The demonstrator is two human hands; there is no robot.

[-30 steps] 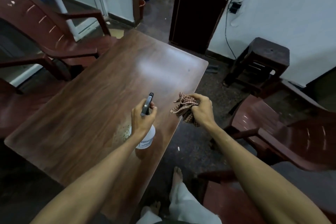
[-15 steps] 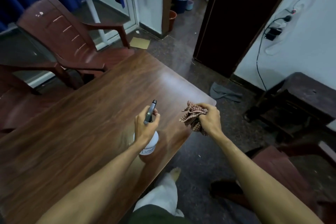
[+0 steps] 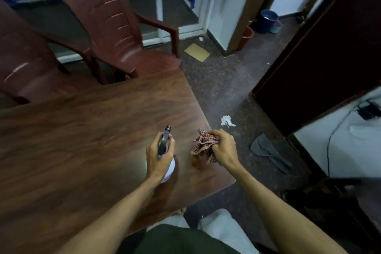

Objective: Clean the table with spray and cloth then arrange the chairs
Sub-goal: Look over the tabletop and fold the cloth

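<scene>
My left hand [image 3: 157, 158] grips a white spray bottle [image 3: 169, 168] with a dark nozzle, held over the right part of the brown wooden table [image 3: 82, 140]. Just to its right, my right hand [image 3: 223, 148] clutches a bunched checked cloth [image 3: 203, 146] above the table's right edge. Two dark red plastic chairs stand behind the table: one with armrests [image 3: 115, 29] at the far corner, another [image 3: 26, 64] at the left.
A dark door [image 3: 321, 57] stands open on the right. On the floor lie a white paper scrap [image 3: 226, 120], a grey rag [image 3: 268, 150] and a piece of cardboard [image 3: 196, 52]. A dark stool [image 3: 329, 198] is at the lower right. Blue bucket [image 3: 268, 20] beyond the doorway.
The view has swung left and I have shifted along the table's edge. Both hands keep the same grips, the bottle and cloth still side by side over the table.
</scene>
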